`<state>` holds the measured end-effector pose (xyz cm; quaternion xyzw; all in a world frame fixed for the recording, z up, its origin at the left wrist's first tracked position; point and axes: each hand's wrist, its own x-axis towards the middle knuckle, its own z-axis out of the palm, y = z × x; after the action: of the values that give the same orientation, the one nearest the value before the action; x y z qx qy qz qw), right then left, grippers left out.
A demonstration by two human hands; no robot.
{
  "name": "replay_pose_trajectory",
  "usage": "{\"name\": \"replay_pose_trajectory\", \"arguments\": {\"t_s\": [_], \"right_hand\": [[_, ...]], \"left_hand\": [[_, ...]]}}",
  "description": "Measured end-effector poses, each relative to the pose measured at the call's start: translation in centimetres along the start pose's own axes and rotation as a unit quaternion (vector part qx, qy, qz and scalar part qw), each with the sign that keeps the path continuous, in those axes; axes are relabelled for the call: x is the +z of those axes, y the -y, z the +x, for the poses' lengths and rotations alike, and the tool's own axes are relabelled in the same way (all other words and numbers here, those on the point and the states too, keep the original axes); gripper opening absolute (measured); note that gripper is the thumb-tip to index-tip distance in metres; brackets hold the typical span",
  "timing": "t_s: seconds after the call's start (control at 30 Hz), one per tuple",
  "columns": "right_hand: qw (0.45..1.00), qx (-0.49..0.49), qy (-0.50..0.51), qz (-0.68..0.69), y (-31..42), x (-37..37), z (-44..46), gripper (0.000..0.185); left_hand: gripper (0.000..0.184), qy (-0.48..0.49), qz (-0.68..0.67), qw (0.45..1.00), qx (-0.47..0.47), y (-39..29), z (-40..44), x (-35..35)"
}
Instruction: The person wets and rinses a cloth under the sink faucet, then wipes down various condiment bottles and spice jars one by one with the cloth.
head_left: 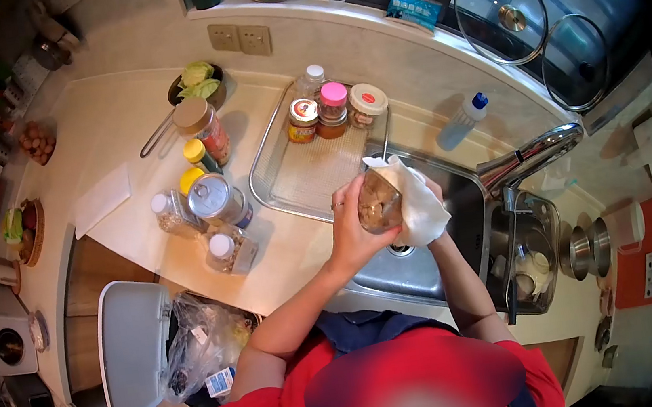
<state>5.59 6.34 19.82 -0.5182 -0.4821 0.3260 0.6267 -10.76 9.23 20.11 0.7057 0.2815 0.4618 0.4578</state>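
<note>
My left hand (351, 223) is wrapped around a clear jar (380, 199) with brownish pieces inside, held tilted above the front edge of the sink (395, 272). A white cloth (422, 206) is pressed against the jar's right side and far end. Behind that cloth is my right hand (436, 190), closed on it, with most of its fingers hidden. On the wire-rimmed tray (277, 173) just beyond stand several jars, among them a pink-lidded jar (332, 101) and a jar with a round pale lid (368, 103).
Left of the tray stand several containers, including a large can (215, 197) and a white-capped bottle (226, 250). An open trash bin (136, 349) is at the counter's front. The faucet (528, 158) reaches over the right side; a spray-type blue-capped bottle (462, 122) stands behind the sink.
</note>
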Motion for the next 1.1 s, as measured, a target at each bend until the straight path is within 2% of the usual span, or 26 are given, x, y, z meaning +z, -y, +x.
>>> {"name": "replay_pose_trajectory", "arguments": {"t_s": [0.03, 0.07, 0.1, 0.13, 0.17, 0.2, 0.23, 0.27, 0.3, 0.33, 0.37, 0.4, 0.43, 0.47, 0.5, 0.53, 0.6, 0.63, 0.7, 0.73, 0.77, 0.8, 0.83, 0.9, 1.03, 1.1], "right_hand": [[1.000, -0.002, -0.002, -0.001, -0.1, -0.2, -0.1, 0.018], [0.998, 0.043, -0.016, 0.044, 1.6, 0.7, -0.1, 0.018], [0.992, 0.090, -0.029, 0.089, 2.4, 1.4, -0.2, 0.019], [0.979, 0.100, -0.045, 0.175, 2.3, 1.7, 0.0, 0.018], [0.979, 0.100, -0.046, 0.175, 2.5, 1.7, -0.3, 0.018], [0.999, 0.001, -0.037, 0.033, 2.9, 1.6, -0.6, 0.018], [0.989, -0.098, -0.028, -0.109, 3.2, 1.5, -0.9, 0.018], [0.995, -0.065, -0.072, -0.027, 2.0, 1.3, -1.0, 0.019], [0.995, -0.067, -0.072, -0.027, 0.9, 1.2, -1.2, 0.019], [0.991, -0.024, -0.106, 0.081, -0.3, 1.0, -1.4, 0.020], [0.972, 0.021, -0.139, 0.188, -0.5, 1.0, -1.6, 0.021], [0.969, 0.067, -0.168, 0.170, -0.3, 1.1, -1.8, 0.023], [0.968, 0.066, -0.170, 0.169, -0.9, 1.0, -2.0, 0.023], [0.968, 0.038, -0.194, 0.154, -1.3, 1.1, -2.0, 0.023], [0.967, 0.009, -0.216, 0.138, -1.7, 1.1, -1.9, 0.024], [0.967, 0.009, -0.214, 0.138, -1.8, 0.8, -2.0, 0.024], [0.976, 0.002, -0.161, 0.145, -0.2, 0.8, -2.1, 0.024], [0.976, 0.004, -0.160, 0.146, -0.2, 0.6, -2.0, 0.024], [0.991, -0.039, -0.077, 0.105, -0.3, 0.3, -1.5, 0.023], [0.990, -0.040, -0.079, 0.106, -0.3, 0.4, -1.3, 0.023], [0.988, 0.001, -0.095, 0.124, -0.2, 0.5, -1.3, 0.022], [0.983, 0.042, -0.109, 0.143, -0.2, 0.6, -1.2, 0.022], [0.983, 0.041, -0.109, 0.143, -0.4, 0.2, -0.9, 0.022], [0.983, 0.111, -0.065, 0.130, -0.3, -0.6, -0.3, 0.022], [0.976, 0.152, -0.032, 0.152, 1.3, -0.1, 0.2, 0.020], [0.988, 0.079, -0.080, 0.104, 1.6, 0.8, -0.5, 0.018]], "left_hand": [[0.091, -0.027, 0.073, 0.996, 0.052, -0.2, 0.0, 0.1], [0.093, -0.021, 0.158, 0.981, 0.111, 0.4, -0.3, 0.4], [0.093, -0.020, 0.157, 0.981, 0.111, 0.5, -0.2, 0.3], [0.093, -0.006, 0.251, 0.949, 0.191, 0.7, -0.1, 0.1], [0.093, 0.008, 0.340, 0.901, 0.269, 0.8, 0.1, -0.2], [0.092, 0.036, 0.315, 0.906, 0.280, 1.0, 0.4, -0.6], [0.092, 0.035, 0.315, 0.906, 0.283, 1.0, 0.5, -0.8], [0.090, 0.043, 0.172, 0.953, 0.247, 0.9, 0.5, -0.9], [0.089, 0.050, 0.026, 0.977, 0.205, 0.8, 0.5, -1.0], [0.089, 0.051, 0.027, 0.977, 0.206, 1.0, 0.5, -0.6], [0.089, -0.039, -0.148, 0.984, 0.087, 1.0, 0.5, 0.1], [0.090, -0.125, -0.315, 0.940, -0.036, 1.1, 0.4, 0.5], [0.090, -0.123, -0.316, 0.940, -0.036, 1.3, 0.2, 0.5], [0.089, 0.000, -0.500, 0.852, -0.156, 1.0, 0.1, 0.2], [0.089, 0.123, -0.649, 0.703, -0.264, 0.9, 0.1, -0.3], [0.089, 0.122, -0.649, 0.703, -0.263, 1.0, 0.2, -0.8], [0.086, 0.166, -0.603, 0.690, -0.366, 1.2, 0.2, -1.7], [0.086, 0.164, -0.603, 0.690, -0.366, 1.0, 0.2, -1.7], [0.084, 0.109, -0.515, 0.805, -0.273, 0.7, 0.4, -1.5], [0.084, 0.111, -0.514, 0.806, -0.274, 1.0, 0.6, -1.5], [0.083, 0.102, -0.328, 0.923, -0.172, 1.2, 0.8, -1.6], [0.083, 0.087, -0.123, 0.987, -0.060, 1.3, 0.9, -1.7], [0.083, 0.086, -0.122, 0.987, -0.059, 1.3, 0.8, -1.5], [0.085, 0.077, 0.122, 0.982, 0.119, 0.2, 0.5, -1.4], [0.090, 0.092, 0.077, 0.980, 0.159, 1.0, 0.1, -1.6], [0.093, 0.097, 0.049, 0.977, 0.186, 1.5, 0.3, -1.7]]}}
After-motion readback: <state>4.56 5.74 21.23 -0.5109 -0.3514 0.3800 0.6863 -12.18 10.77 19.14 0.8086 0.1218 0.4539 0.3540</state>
